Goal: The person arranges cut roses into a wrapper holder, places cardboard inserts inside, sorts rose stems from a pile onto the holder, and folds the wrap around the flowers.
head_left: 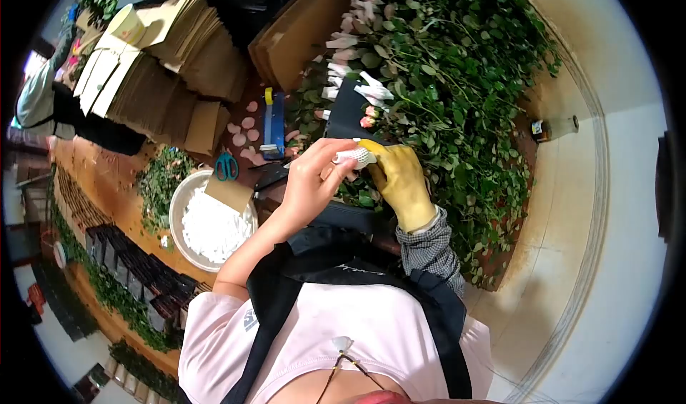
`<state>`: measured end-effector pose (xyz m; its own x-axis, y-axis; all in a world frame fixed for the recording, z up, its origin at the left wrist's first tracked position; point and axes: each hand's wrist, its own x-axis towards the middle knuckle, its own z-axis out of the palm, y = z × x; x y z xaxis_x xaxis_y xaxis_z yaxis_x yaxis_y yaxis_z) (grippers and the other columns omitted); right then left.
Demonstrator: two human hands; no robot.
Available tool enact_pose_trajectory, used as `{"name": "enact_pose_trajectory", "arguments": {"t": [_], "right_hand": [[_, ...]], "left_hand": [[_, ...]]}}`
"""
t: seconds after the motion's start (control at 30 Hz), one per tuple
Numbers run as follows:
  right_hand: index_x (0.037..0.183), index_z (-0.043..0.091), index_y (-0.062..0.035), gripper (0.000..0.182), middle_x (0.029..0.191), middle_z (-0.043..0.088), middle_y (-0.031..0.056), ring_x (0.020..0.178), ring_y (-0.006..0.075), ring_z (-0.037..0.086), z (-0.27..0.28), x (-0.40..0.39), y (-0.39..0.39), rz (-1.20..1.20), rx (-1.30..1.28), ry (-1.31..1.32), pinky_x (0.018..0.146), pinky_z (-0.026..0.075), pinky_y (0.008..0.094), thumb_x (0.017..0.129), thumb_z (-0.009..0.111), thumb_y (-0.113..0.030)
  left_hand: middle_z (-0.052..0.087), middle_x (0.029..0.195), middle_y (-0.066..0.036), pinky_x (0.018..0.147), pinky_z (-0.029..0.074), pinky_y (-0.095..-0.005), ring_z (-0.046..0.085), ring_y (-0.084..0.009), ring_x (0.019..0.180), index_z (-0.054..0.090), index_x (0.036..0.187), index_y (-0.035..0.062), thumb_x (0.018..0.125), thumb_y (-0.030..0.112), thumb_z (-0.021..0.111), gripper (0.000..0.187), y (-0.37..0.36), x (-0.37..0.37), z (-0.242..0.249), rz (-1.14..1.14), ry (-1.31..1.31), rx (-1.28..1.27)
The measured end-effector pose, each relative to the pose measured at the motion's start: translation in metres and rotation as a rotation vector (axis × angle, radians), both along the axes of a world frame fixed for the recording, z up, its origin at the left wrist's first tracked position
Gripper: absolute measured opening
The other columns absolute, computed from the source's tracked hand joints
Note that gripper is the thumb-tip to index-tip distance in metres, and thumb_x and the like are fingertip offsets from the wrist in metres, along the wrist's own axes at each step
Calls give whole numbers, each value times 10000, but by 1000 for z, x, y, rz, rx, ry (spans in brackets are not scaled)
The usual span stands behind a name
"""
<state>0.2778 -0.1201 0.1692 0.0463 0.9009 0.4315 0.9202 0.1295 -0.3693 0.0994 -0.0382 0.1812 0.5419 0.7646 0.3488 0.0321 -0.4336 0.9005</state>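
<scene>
My left hand (314, 175), bare, has its thumb and fingers closed on a white foam net sleeve (355, 158). Against the sleeve's right end rests my right hand (402, 182) in a yellow glove, fingers curled; what they grip is hidden. Just beyond both hands lie pink rose heads (369, 116) at the edge of a black board (348, 109). Several roses in white sleeves (374, 88) lie further up, their leafy stems (457, 82) stretching right.
Left of my arm stands a bowl (176, 222) of white sleeves (214, 229), a cardboard piece (229, 194) on its rim. Teal scissors (226, 166) and a blue tool (273, 125) lie beyond. Cardboard stacks (143, 82), a bottle (555, 129) and another person (57, 107) flank the table.
</scene>
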Motion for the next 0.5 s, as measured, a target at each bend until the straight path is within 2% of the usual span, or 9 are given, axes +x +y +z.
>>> {"name": "enact_pose_trajectory", "arguments": {"t": [0.07,0.1,0.2,0.23,0.3,0.37,0.4,0.43,0.5], "right_hand": [[1175,660,-104,352,770,641,74,771,291,620,-2,-8,0,2,-98,-24,710,467,426,828,716,-100],[1177,664,-115,352,772,644,73,771,288,618,-2,-10,0,-13,-187,-55,705,465,426,828,714,-115],[1114,664,-118,304,748,644,61,741,281,621,5,-18,1,26,-182,-64,704,468,424,815,716,-121],[1086,662,-117,280,743,643,57,727,279,620,6,-19,3,57,-159,-69,705,468,424,812,719,-127],[1011,661,-116,211,700,629,62,693,290,619,6,-22,4,81,-120,-60,690,470,438,808,715,-125],[961,685,-113,179,742,652,69,693,292,621,7,-24,3,99,-242,-67,669,482,436,787,687,-69],[945,685,-111,170,697,637,100,656,324,621,7,-16,5,84,-328,-10,623,484,467,783,693,-58],[929,682,-89,156,665,625,123,635,347,618,2,-10,3,47,-243,27,594,483,478,780,695,-44],[920,675,-88,108,701,655,112,705,329,644,0,-2,-2,-9,-281,33,663,489,458,812,683,-93]], "left_hand": [[714,1033,-101,680,543,-283,690,-161,781,694,1141,6,994,104,602,200,2,-6,-6,26,-38,-143],[714,1033,-101,680,543,-283,690,-161,781,694,1141,6,994,104,602,200,3,-9,-8,34,-37,-147],[736,912,-106,704,511,-261,652,-132,750,720,1057,-30,1027,121,546,232,6,-19,-24,166,-100,-262],[735,889,-77,692,494,-246,631,-103,757,726,1050,-29,1031,132,543,245,9,-23,-29,204,-188,-355],[710,884,-55,639,464,-224,585,-56,735,708,1068,-46,1054,165,520,283,10,-41,-34,269,-152,-363],[689,756,-35,607,465,-249,582,-79,668,719,945,-12,1047,206,535,303,22,-78,-56,554,-58,-266],[680,732,-54,611,483,-285,610,-120,669,717,921,-6,1039,230,549,313,34,-111,-61,715,93,-227],[670,709,-74,615,501,-320,638,-160,670,715,898,-1,1031,254,563,325,47,-147,-67,872,247,-187],[706,839,-147,694,529,-418,694,-263,791,716,1040,34,967,277,656,261,53,-210,-89,865,1060,-80]]}}
